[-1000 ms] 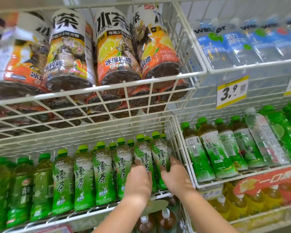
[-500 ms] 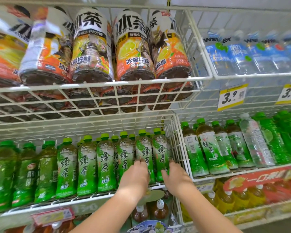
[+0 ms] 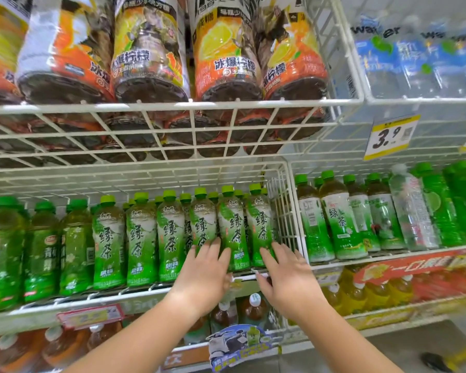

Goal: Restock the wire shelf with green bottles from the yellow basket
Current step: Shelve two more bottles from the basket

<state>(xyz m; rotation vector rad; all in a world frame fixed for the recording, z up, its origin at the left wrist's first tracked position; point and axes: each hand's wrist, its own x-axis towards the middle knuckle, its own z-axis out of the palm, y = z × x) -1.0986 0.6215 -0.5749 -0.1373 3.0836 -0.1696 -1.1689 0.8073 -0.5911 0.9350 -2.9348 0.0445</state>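
A row of green tea bottles [image 3: 170,238] with green caps stands upright on the white wire shelf [image 3: 135,290]. My left hand [image 3: 203,273] is open, its fingertips resting low on the front bottle [image 3: 233,230] second from the right end of the row. My right hand [image 3: 285,278] is open too, its fingers touching the base of the rightmost bottle [image 3: 260,224] beside the wire divider [image 3: 285,211]. Neither hand holds a bottle. The yellow basket is out of view.
Large orange-labelled bottles [image 3: 226,57] fill the wire shelf above. Other green bottles [image 3: 339,219] stand in the bay to the right, under a yellow price tag [image 3: 390,137]. Water bottles [image 3: 414,57] sit at the upper right. Amber drinks [image 3: 250,308] stand on the shelf below.
Both hands have slid back from gripping the two rightmost bottles and opened, with only the fingertips still on the bottles. The view has moved closer and lower.
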